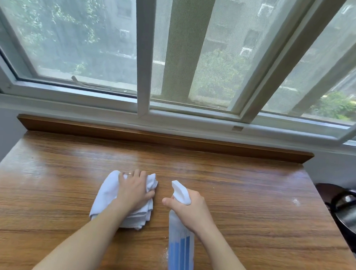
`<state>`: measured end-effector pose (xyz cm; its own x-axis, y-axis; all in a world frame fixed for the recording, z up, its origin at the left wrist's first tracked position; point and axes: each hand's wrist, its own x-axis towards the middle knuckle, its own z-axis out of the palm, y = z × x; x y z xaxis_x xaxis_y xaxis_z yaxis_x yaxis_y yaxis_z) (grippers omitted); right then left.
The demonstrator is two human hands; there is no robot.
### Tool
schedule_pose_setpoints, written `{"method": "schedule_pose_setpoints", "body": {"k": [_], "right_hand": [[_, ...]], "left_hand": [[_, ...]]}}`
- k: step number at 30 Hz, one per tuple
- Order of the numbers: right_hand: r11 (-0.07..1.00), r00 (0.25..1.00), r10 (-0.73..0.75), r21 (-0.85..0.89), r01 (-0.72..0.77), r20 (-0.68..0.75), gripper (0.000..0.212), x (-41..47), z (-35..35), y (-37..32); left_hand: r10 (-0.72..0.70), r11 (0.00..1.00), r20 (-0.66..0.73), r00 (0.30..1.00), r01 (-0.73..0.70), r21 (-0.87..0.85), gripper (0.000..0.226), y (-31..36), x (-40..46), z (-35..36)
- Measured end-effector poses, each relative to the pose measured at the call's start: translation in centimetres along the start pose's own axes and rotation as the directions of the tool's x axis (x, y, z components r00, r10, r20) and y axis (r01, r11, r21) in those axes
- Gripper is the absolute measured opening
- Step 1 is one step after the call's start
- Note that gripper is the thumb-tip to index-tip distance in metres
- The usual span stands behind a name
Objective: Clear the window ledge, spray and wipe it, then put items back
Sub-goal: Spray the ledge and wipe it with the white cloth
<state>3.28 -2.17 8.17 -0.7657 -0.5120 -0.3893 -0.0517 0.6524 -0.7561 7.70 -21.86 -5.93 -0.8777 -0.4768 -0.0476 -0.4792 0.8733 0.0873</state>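
Two hands over the ledge (242, 192), both occupied. Left hand (134, 191) lies palm-down on the cloth (108, 191), fingers spread and curled over its far edge, thumb tucked against the right-hand folds — pressing the cloth flat to the wood. A ring (130, 174) shows on one finger. Cloth is white, bunched and folded, sitting near the middle of the ledge, slightly left of centre.

Right hand (191, 210) is wrapped around the neck of the spray bottle (181, 248), thumb extended toward the left; whether a finger sits on the trigger cannot be told. White spray head (180, 191) points away from the person, toward the window. Bottle body is translucent with blue liquid and runs down out of the bottom of the view; it is held above the wood, just right of the cloth, not touching it.

Ledge — brown wood grain, glossy patches of glare, a few pale specks toward the right. A raised wooden strip (164, 139) runs along its far edge under the white window frame (146, 50). Dark bag (346, 211) just beside the ledge's right edge.
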Motion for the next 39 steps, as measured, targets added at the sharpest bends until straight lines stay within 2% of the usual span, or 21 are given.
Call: {"method": "schedule_pose_setpoints", "body": {"k": [3, 6, 8, 12, 16, 22, 26, 39], "right_hand": [[1.000, 1.000, -0.004, -0.003, 0.004, 0.005, 0.041, 0.3, -0.4, 0.1], [1.000, 1.000, 0.005, 0.002, -0.005, 0.011, 0.042, 0.5, -0.6, 0.3], [1.000, 1.000, 0.008, -0.006, -0.008, 0.016, 0.046, 0.7, -0.6, 0.4], [1.000, 1.000, 0.001, 0.001, -0.001, 0.026, 0.046, 1.2, -0.5, 0.3], [1.000, 0.999, -0.006, 0.010, 0.005, 0.044, 0.043, 1.9, -0.3, -0.1], [1.000, 0.999, 0.001, 0.012, -0.001, 0.050, 0.038, 3.3, -0.3, -0.5], [0.999, 0.998, 0.018, 0.042, -0.020, 0.058, 0.038, 4.3, -0.6, -0.9], [0.998, 0.998, 0.051, 0.040, -0.052, 0.045, 0.037, 5.1, -1.4, -1.3]], "left_hand": [[-0.040, 0.998, 0.069, 0.997, 0.036, 0.047, 0.056, 0.3, 1.1, -0.3], [-0.080, 0.995, 0.071, 0.994, 0.076, 0.057, 0.072, -0.1, -0.3, 0.0], [-0.068, 0.997, 0.053, 0.996, 0.066, 0.040, 0.074, -0.6, -2.2, 0.1], [0.022, 1.000, -0.018, 1.000, -0.022, -0.009, 0.065, -0.4, -6.6, 0.2], [0.050, 0.998, -0.105, 0.993, -0.053, -0.025, 0.056, 0.4, -9.1, 0.9], [0.194, 0.979, -0.184, 0.964, -0.202, -0.025, 0.043, 0.1, -6.9, 1.4], [0.189, 0.979, -0.223, 0.956, -0.201, -0.031, 0.041, 0.0, -4.6, 1.7], [0.027, 0.999, 0.030, 0.999, -0.028, 0.029, 0.051, -0.4, 9.0, -0.9]]}}
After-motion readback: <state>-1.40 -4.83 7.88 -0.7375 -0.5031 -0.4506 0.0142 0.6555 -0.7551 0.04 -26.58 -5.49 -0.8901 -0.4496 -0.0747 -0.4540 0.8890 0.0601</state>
